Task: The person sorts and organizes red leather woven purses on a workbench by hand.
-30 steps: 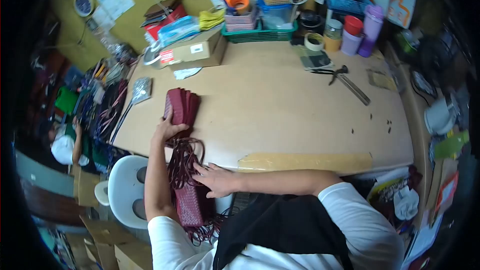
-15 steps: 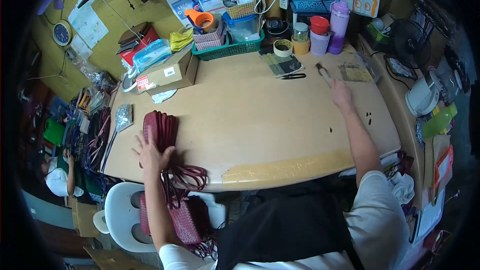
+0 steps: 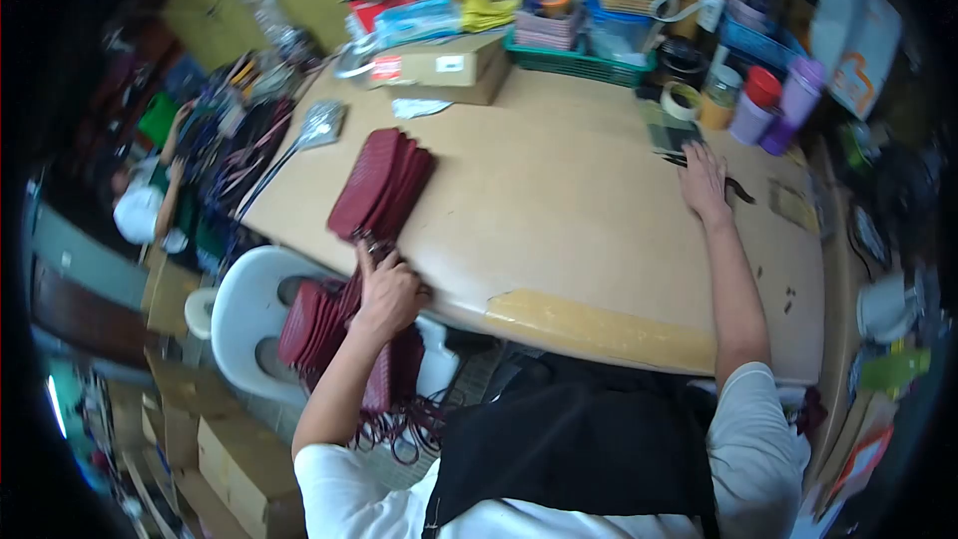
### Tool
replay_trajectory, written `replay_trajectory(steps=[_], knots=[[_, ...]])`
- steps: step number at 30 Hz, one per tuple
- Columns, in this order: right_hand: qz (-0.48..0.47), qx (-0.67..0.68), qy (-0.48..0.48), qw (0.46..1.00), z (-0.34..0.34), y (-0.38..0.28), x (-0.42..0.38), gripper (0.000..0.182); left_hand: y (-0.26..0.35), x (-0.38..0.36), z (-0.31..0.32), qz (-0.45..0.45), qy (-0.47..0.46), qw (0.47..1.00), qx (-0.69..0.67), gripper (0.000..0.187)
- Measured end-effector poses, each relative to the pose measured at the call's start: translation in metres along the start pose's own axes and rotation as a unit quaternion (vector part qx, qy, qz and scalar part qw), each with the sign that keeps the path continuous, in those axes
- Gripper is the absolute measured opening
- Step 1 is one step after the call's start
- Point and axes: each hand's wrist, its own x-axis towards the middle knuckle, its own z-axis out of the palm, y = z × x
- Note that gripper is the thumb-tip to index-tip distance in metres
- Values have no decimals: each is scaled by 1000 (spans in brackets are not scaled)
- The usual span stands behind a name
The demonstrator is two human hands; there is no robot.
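Observation:
A stack of maroon woven bags [image 3: 384,180] lies on the left part of the wooden table [image 3: 559,210]. Their straps hang over the near edge, and my left hand [image 3: 386,291] is closed around those maroon straps there. More maroon bags [image 3: 317,324] rest below on a white plastic chair [image 3: 244,324]. My right hand [image 3: 704,180] lies flat far out on the table with its fingers spread, beside a dark hand tool [image 3: 740,191] and just below a dark pad [image 3: 667,136].
A cardboard box [image 3: 439,65], a green basket [image 3: 579,62], a tape roll [image 3: 683,100], cups [image 3: 761,90] and a purple bottle [image 3: 800,90] line the far edge. Another person [image 3: 140,210] sits at the left. Cardboard boxes [image 3: 239,439] stand on the floor.
My left hand dropped from the bag stack to the table edge and closed on the straps. My right hand pulled back a little from the tool; the view swung left.

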Motion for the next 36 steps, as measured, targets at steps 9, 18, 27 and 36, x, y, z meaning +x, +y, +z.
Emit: replay_trajectory(steps=[9, 18, 27, 36], knots=[[107, 55, -238, 964, -54, -53, -23, 30, -55, 29, -32, -18, 257, 936, -239, 71], [131, -66, -84, 986, -50, 12, -59, 23, -75, 71, 2, -176, -9, 977, -122, 140], [-72, 169, -52, 982, -41, -20, -75, 22, 60, 56, 6, 15, 162, 967, -197, 97], [-83, 155, -141, 974, -46, -33, -68, 50, 126, 24, 71, 50, 293, 910, -288, 55]])
